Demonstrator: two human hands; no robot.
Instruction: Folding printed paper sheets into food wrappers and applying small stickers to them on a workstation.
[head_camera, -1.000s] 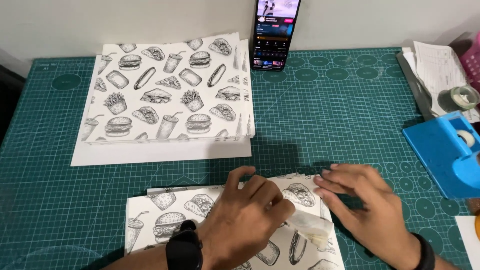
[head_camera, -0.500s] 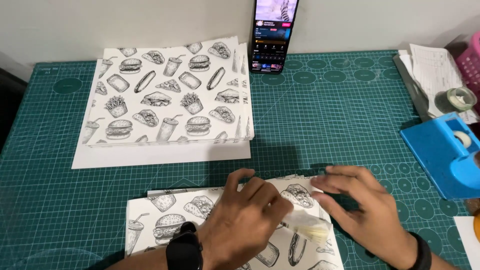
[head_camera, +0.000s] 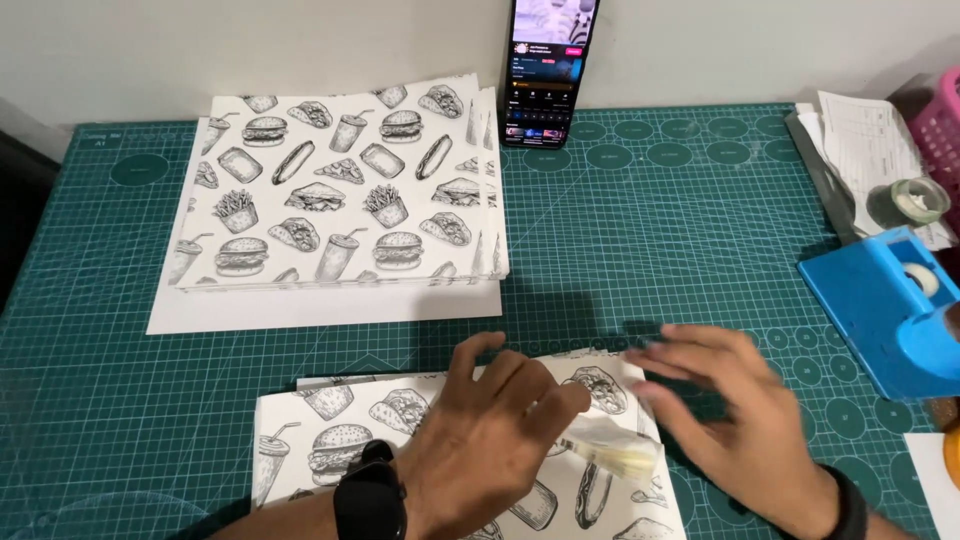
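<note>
A folded sheet of food-print paper (head_camera: 340, 440) lies at the near edge of the green cutting mat (head_camera: 650, 250). My left hand (head_camera: 490, 440), with a black watch on the wrist, lies flat on the sheet, fingers spread and pressing it down. My right hand (head_camera: 740, 420) hovers open over the sheet's right edge, fingers apart and blurred. Between the two hands a yellowish strip of clear tape (head_camera: 615, 452) sits on the paper's right part. Whether either hand touches the tape is unclear.
A stack of the same printed sheets (head_camera: 340, 195) rests at the back left. A phone (head_camera: 545, 70) leans upright against the wall. A blue tape dispenser (head_camera: 895, 305), a tape roll (head_camera: 915, 200), papers and a pink basket (head_camera: 940, 125) sit at the right.
My right hand has lifted slightly and shifted to the right of the sheet's edge. My left hand stays pressed on the paper.
</note>
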